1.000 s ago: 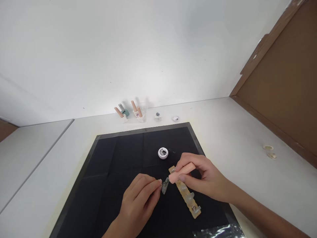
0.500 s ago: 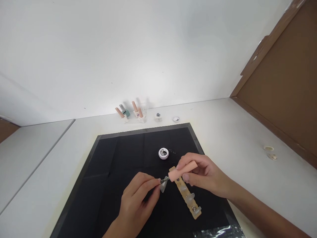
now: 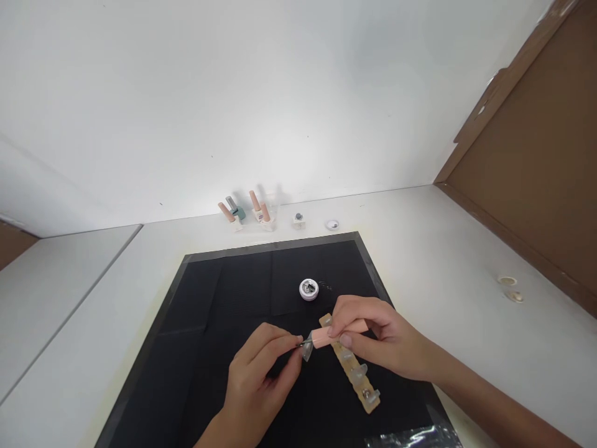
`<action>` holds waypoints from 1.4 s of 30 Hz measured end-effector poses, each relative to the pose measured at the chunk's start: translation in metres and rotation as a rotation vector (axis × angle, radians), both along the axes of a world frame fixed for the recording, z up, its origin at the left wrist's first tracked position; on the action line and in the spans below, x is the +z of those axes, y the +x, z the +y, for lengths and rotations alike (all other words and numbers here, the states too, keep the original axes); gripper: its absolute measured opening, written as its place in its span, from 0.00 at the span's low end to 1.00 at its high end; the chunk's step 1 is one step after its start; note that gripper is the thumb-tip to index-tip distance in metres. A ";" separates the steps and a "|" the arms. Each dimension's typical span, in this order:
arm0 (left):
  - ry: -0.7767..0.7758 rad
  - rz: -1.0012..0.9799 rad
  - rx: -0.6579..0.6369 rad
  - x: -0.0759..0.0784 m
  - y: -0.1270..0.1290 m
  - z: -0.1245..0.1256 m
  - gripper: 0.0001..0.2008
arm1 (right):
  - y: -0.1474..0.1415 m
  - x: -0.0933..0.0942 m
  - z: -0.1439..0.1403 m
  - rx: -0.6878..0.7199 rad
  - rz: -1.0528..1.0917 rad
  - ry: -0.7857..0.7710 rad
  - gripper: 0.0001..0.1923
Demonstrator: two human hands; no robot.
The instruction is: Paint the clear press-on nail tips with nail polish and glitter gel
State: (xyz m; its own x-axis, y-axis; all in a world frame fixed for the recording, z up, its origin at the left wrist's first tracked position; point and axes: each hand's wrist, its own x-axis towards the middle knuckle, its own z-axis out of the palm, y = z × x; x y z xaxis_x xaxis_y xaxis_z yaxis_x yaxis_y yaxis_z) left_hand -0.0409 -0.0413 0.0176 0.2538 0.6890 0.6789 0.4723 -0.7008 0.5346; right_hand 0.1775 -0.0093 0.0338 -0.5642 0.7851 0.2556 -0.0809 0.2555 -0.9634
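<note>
My left hand (image 3: 261, 382) pinches a small clear false nail tip (image 3: 306, 350) above a black mat (image 3: 219, 323). My right hand (image 3: 377, 339) grips a peach-coloured brush cap (image 3: 334, 333), and its brush end touches the nail tip. Under my right hand lies a tan holder strip (image 3: 357, 376) with several clear nail tips stuck along it. A small round white jar (image 3: 308, 289) of silvery material sits open on the mat just beyond my hands.
Several nail polish bottles (image 3: 247, 211) and two tiny jars (image 3: 298, 219) stand along the white wall at the back. A brown board (image 3: 536, 155) leans at the right. Two small round caps (image 3: 508, 287) lie on the white table; clear plastic wrap (image 3: 410, 437) lies at the mat's near edge.
My right hand has shifted slightly left and down, bringing the brush cap level and closer to the nail tip. My left hand has kept the nail tip almost in place.
</note>
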 end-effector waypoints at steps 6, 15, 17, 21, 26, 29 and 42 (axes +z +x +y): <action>-0.050 -0.020 0.000 0.000 0.000 0.001 0.07 | 0.000 0.004 0.000 -0.010 -0.041 0.007 0.08; -0.057 -0.018 0.003 0.003 -0.001 0.001 0.08 | 0.002 0.009 -0.002 -0.010 -0.120 -0.017 0.07; -0.059 -0.016 0.006 0.004 -0.001 0.001 0.09 | 0.001 0.009 -0.001 -0.011 -0.119 0.032 0.09; -0.058 -0.016 0.004 0.004 0.000 0.001 0.09 | 0.001 0.008 0.000 -0.015 -0.098 0.105 0.13; -0.058 -0.012 0.004 0.003 -0.001 0.001 0.08 | 0.001 0.008 0.001 -0.004 -0.046 0.136 0.18; -0.059 -0.010 0.003 0.002 -0.001 0.001 0.08 | 0.001 0.007 0.001 -0.004 -0.029 0.149 0.19; -0.066 -0.022 -0.007 -0.001 -0.001 0.002 0.09 | 0.003 0.004 0.000 0.013 -0.038 0.180 0.22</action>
